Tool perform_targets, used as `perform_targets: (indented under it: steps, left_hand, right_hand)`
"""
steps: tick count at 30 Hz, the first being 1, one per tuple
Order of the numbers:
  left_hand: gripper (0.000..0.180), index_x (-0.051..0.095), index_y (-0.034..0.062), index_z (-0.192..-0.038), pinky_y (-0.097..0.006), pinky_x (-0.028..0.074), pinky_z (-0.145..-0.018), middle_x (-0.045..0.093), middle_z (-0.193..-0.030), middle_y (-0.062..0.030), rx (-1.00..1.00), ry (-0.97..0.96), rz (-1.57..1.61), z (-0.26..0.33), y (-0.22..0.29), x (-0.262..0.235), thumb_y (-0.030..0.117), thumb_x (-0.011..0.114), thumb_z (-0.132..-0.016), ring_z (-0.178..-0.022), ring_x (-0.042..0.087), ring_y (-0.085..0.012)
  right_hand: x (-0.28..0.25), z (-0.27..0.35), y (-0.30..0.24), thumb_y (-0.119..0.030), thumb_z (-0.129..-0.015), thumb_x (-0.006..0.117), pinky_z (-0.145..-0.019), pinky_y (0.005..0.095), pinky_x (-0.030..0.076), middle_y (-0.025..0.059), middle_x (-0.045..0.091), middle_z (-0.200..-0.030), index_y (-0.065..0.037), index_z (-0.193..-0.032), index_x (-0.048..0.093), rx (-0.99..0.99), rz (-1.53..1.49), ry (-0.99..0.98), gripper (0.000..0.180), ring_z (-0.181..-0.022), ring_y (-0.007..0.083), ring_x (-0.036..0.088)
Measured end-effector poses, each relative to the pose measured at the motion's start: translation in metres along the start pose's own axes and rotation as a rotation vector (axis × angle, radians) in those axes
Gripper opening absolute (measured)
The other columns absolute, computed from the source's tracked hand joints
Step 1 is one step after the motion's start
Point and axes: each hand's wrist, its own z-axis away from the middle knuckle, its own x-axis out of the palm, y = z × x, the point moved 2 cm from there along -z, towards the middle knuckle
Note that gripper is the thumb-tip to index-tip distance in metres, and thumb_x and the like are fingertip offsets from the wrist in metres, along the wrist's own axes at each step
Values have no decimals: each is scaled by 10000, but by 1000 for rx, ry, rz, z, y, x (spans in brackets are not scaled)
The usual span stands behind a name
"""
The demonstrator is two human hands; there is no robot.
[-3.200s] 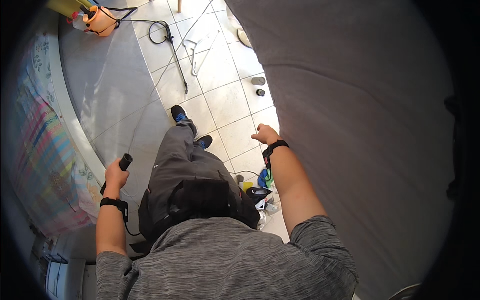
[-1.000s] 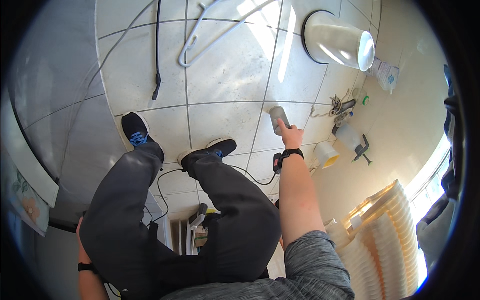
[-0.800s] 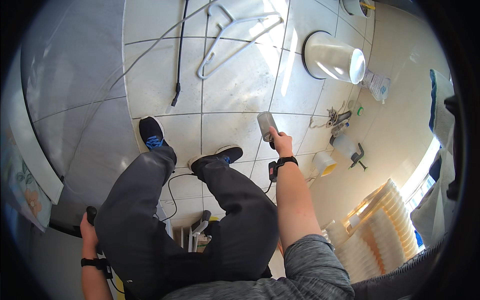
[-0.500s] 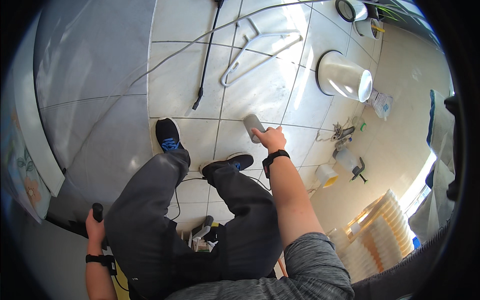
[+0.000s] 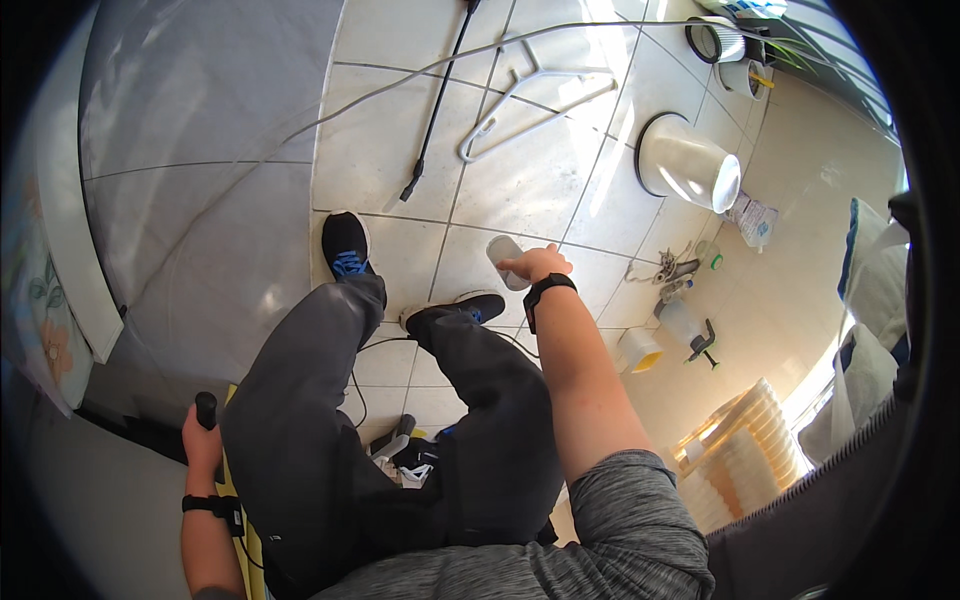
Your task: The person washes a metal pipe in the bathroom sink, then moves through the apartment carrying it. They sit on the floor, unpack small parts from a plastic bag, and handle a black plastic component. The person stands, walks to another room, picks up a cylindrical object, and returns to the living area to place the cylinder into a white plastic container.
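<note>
My right hand (image 5: 540,264) reaches out over the tiled floor, its fingers closed around a short grey cylindrical container (image 5: 503,252). The container is held tilted, and its kind and contents cannot be made out. Down at the left, beside my thigh, my left hand (image 5: 203,440) is wrapped round a black rounded handle (image 5: 206,408). What that handle belongs to is hidden. Black bands sit on both wrists. My dark shoes (image 5: 346,245) with blue laces rest on the tiles between the two hands.
A white clothes hanger (image 5: 530,100) and a thin black rod (image 5: 440,110) lie ahead on the floor, with a grey cable (image 5: 400,82) running across. A white bin (image 5: 685,160) lies on its side at right. Near the wall are a spray bottle (image 5: 685,325) and a yellow-white tub (image 5: 638,350).
The whole view has shifted slightly. My right hand still grips the container, which now shows a paler, lighter side. My left hand keeps the black handle and appears slightly higher.
</note>
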Motion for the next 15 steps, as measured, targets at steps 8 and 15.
perform_targets:
  steps: [8,15]
  left_hand:
    - [382,574,26,-1036,-405,476,-783,630,-908,-187,71,17,76,97,-14,-67,71,641,-663,-894,610,-373]
    - [282,585,28,-923,-458,473,-746,628,-873,-206,109,284,239,192,-37,-135,128,648,-667,-860,579,-423]
  right_hand:
    - [-60,174,53,-711,-670,586,-942,422,393,126,455,-1360,-145,-1218,615,-104,-9,199,788,-1178,297,495]
    - [-108,346,57,-759,-655,548,-910,428,451,168,489,-1293,-120,-1202,618,-379,13,386,844,-1102,322,561]
